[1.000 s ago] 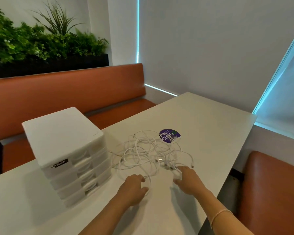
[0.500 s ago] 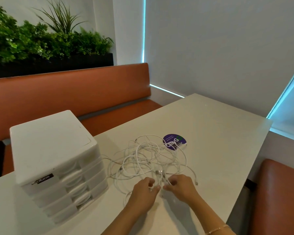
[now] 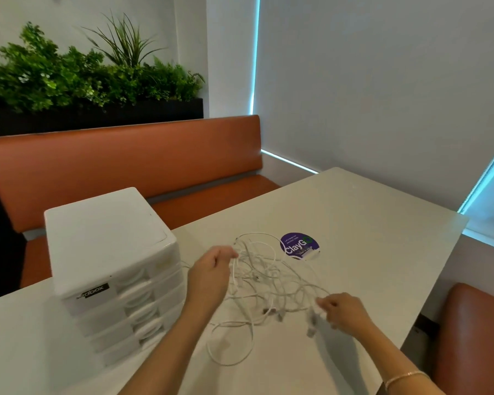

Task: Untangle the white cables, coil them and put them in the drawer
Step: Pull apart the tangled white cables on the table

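A tangle of white cables (image 3: 268,280) lies spread on the pale table (image 3: 368,223), partly lifted between my hands. My left hand (image 3: 211,275) is raised at the tangle's left side and pinches cable strands at its fingertips. My right hand (image 3: 342,313) sits at the tangle's near right and pinches a cable end with a plug. One loose loop (image 3: 228,346) trails toward me on the table. The white drawer unit (image 3: 111,266) stands to the left with all its drawers closed.
A round purple sticker (image 3: 300,246) is on the table just behind the cables. An orange bench (image 3: 126,172) runs behind the table with a planter (image 3: 83,81) above it. Another orange seat (image 3: 474,337) is at the right, past the table's edge.
My hands, close together at the tangle's near edge before, have pulled apart. The left one rose up and left with strands, the right moved right, and the tangle is stretched wider.
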`<state>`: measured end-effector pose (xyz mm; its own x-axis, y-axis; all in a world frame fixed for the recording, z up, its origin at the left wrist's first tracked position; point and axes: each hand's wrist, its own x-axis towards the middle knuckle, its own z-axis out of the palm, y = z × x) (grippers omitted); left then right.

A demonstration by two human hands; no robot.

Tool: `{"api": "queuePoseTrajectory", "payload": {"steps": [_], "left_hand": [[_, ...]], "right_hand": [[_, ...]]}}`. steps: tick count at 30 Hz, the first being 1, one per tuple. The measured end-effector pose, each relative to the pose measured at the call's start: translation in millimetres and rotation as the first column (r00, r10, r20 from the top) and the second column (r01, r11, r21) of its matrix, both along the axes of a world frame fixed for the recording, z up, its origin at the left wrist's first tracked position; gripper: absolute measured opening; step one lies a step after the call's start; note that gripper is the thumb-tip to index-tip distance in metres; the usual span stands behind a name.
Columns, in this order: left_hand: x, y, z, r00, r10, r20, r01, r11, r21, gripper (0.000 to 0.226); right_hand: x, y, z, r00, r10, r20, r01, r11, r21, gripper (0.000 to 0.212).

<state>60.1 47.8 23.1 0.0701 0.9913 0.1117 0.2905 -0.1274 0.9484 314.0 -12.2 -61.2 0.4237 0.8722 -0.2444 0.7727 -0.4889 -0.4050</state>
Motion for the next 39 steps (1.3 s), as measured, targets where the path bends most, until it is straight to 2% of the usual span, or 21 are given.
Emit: {"api": "queuePoseTrajectory", "payload": {"steps": [3, 5, 6, 8, 9, 11, 13, 15, 17, 20, 23, 26, 28, 30, 33, 35, 37, 39], "left_hand": [[-9.3, -4.3, 38.4, 0.998, -0.002, 0.060, -0.005, 0.993, 0.118, 0.023], [-8.4, -9.9, 54.2, 0.998, -0.054, 0.025, 0.049, 0.984, 0.170, 0.023], [-6.3, -12.1, 59.0, 0.996, -0.091, -0.006, 0.091, 0.979, 0.184, 0.022], [-0.3, -14.6, 63.4, 0.984, -0.161, -0.079, 0.174, 0.964, 0.200, 0.023], [2.9, -14.8, 64.7, 0.978, -0.184, -0.095, 0.200, 0.959, 0.203, 0.022], [7.8, -14.5, 70.3, 0.977, -0.203, -0.067, 0.213, 0.953, 0.213, 0.022], [9.3, -13.8, 82.0, 0.982, -0.189, 0.030, 0.177, 0.957, 0.232, 0.020], [6.0, -12.3, 98.5, 0.977, -0.146, 0.157, 0.103, 0.962, 0.255, 0.019], [-1.7, -10.4, 117.2, 0.954, -0.110, 0.277, 0.030, 0.961, 0.275, 0.022], [-18.9, -10.6, 149.1, 0.864, -0.110, 0.491, -0.062, 0.945, 0.321, 0.027], [-39.8, -11.3, 179.7, 0.730, -0.150, 0.666, -0.147, 0.918, 0.368, 0.026], [-55.7, -14.6, 198.5, 0.645, -0.245, 0.724, -0.191, 0.865, 0.463, 0.027], [-61.2, -16.6, 204.2, 0.616, -0.285, 0.734, -0.223, 0.831, 0.509, 0.028], [-63.9, -17.1, 203.5, 0.604, -0.279, 0.746, -0.242, 0.828, 0.506, 0.028], [-66.9, -11.7, 189.4, 0.673, -0.175, 0.719, -0.216, 0.883, 0.417, 0.026], [-66.4, -7.6, 175.5, 0.783, -0.073, 0.618, -0.153, 0.940, 0.306, 0.027], [-59.2, -5.5, 160.7, 0.912, 0.007, 0.409, -0.078, 0.985, 0.156, 0.025], [-44.7, -5.5, 143.6, 0.985, 0.001, 0.173, -0.004, 1.000, 0.017, 0.021]], "right_hand": [[15.4, 7.2, 7.1, 0.975, -0.141, 0.173, 0.140, 0.990, 0.021, 0.024], [4.4, 13.6, 24.3, 0.956, -0.254, 0.146, 0.220, 0.952, 0.214, 0.040], [-7.3, 16.5, 35.9, 0.969, -0.234, 0.075, 0.194, 0.916, 0.350, 0.051], [-40.3, 22.1, 68.6, 0.994, 0.051, -0.093, 0.003, 0.865, 0.501, 0.061], [-59.5, 24.8, 84.7, 0.962, 0.206, -0.177, -0.097, 0.870, 0.484, 0.060], [-88.6, 33.7, 100.0, 0.875, 0.386, -0.292, -0.265, 0.887, 0.378, 0.040], [-101.8, 42.0, 99.9, 0.883, 0.405, -0.238, -0.343, 0.902, 0.261, 0.013], [-98.5, 48.3, 87.3, 0.924, 0.367, -0.109, -0.354, 0.927, 0.127, 0.019], [-86.0, 50.6, 72.8, 0.948, 0.313, -0.063, -0.309, 0.949, 0.061, 0.019], [-63.7, 48.9, 65.0, 0.978, 0.175, -0.111, -0.160, 0.978, 0.131, 0.012], [-49.3, 48.9, 63.3, 0.988, 0.135, -0.076, -0.122, 0.979, 0.161, 0.012], [-44.1, 56.9, 63.7, 0.992, 0.119, -0.042, -0.105, 0.961, 0.254, 0.021], [-41.4, 67.8, 70.9, 0.996, 0.059, -0.071, -0.032, 0.941, 0.337, 0.027], [-42.7, 77.2, 88.8, 0.994, 0.054, -0.095, -0.019, 0.941, 0.337, 0.034], [-46.7, 90.2, 124.3, 0.993, 0.081, -0.083, -0.047, 0.936, 0.348, 0.038], [-51.8, 96.3, 149.6, 0.987, 0.052, -0.153, 0.021, 0.896, 0.443, 0.034], [-58.4, 97.1, 170.2, 0.961, 0.075, -0.267, 0.062, 0.879, 0.472, 0.030], [-67.1, 94.0, 183.7, 0.925, 0.142, -0.352, 0.038, 0.888, 0.458, 0.029]]}}
